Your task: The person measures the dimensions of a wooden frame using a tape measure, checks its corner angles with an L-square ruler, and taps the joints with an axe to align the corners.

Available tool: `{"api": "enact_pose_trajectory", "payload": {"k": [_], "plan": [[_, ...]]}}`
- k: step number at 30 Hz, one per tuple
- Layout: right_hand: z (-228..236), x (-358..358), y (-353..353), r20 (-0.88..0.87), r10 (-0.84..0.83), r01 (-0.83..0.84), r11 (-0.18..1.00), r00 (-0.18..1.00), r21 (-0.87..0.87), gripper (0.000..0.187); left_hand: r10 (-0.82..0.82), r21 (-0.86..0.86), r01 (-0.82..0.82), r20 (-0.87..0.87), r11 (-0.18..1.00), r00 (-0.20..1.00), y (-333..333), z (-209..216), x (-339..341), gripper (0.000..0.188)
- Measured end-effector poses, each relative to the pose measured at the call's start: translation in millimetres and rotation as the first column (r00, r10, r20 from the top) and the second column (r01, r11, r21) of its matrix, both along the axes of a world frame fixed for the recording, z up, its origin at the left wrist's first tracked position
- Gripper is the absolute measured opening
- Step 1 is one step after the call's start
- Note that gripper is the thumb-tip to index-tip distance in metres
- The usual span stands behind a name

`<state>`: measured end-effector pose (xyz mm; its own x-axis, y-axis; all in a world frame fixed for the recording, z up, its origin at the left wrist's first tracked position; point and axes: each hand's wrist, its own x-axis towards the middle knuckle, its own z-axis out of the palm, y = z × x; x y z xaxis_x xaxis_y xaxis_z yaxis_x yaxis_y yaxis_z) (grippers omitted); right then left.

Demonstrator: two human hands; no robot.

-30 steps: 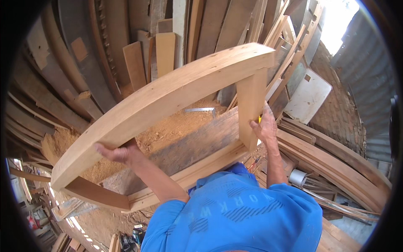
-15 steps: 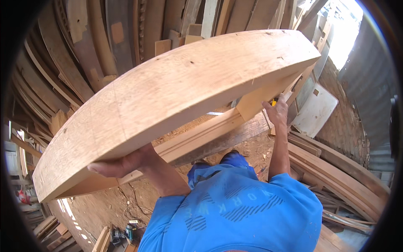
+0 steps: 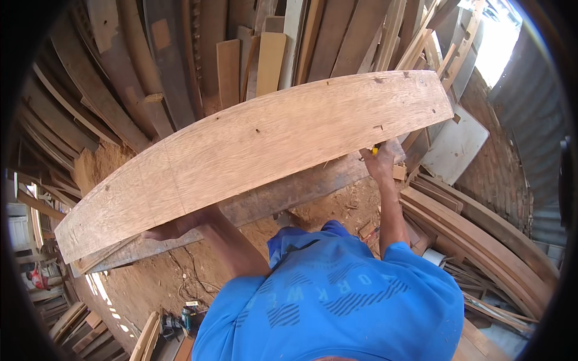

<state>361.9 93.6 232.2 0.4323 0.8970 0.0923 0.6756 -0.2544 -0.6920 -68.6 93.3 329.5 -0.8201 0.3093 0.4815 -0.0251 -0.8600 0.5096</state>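
A long, pale wooden frame [image 3: 265, 129] stretches across the view, its broad, grainy face toward me. Beneath its lower edge, toward the left end, my left hand [image 3: 174, 228] grips it, most fingers hidden behind the wood. My right hand [image 3: 380, 165] is closed just below the lower edge near the right end. A small yellow-and-black thing [image 3: 375, 149] shows between its thumb and fingers; its kind is too hidden to tell. Under the frame runs a worn, grey plank bench [image 3: 289, 188].
Many boards [image 3: 349, 42] lean upright along the far side. Stacked long timbers [image 3: 475, 240] lie at the right, near a pale panel [image 3: 456, 147]. A teal-and-black power tool [image 3: 189, 317] sits at the lower left by a cable [image 3: 195, 283] on the sawdust-covered floor [image 3: 138, 298].
The frame has come down and tipped, so its broad face hides the opening that showed before. My right hand has shifted slightly left and down with the yellow-and-black thing; my left keeps its grip.
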Motion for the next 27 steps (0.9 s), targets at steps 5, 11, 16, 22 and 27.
{"api": "enact_pose_trajectory", "payload": {"k": [5, 11, 16, 22, 27], "plan": [[-33, 41, -24, 0.148, 0.157, -0.139, 0.982, 0.976, -0.124, 0.066, -0.230, 0.194, 0.243, -0.090, 0.950, 0.969, -31, 16, 15, 0.097], [-64, 129, -102, -0.841, 0.213, -0.045, 0.975, 0.498, 0.220, 0.046, -0.672, 0.154, 0.725, -0.288, 0.671, 0.683, -118, 3, 41, 0.104], [0, 156, -140, -0.927, 0.228, -0.100, 0.973, 0.298, 0.207, 0.045, -0.442, 0.036, 0.452, 0.288, 0.891, 0.850, -254, -31, 82, 0.096], [-5, 165, -142, -0.982, -0.119, -0.535, 0.826, 0.146, -0.179, 0.047, 0.156, -0.232, -0.009, 0.624, 0.973, 0.765, -351, -71, 75, 0.066], [-52, 192, -126, -0.946, 0.116, -0.795, 0.578, 0.304, -0.185, 0.053, 0.285, -0.427, -0.005, 0.595, 0.904, 0.752, -391, -91, 107, 0.060]]}}
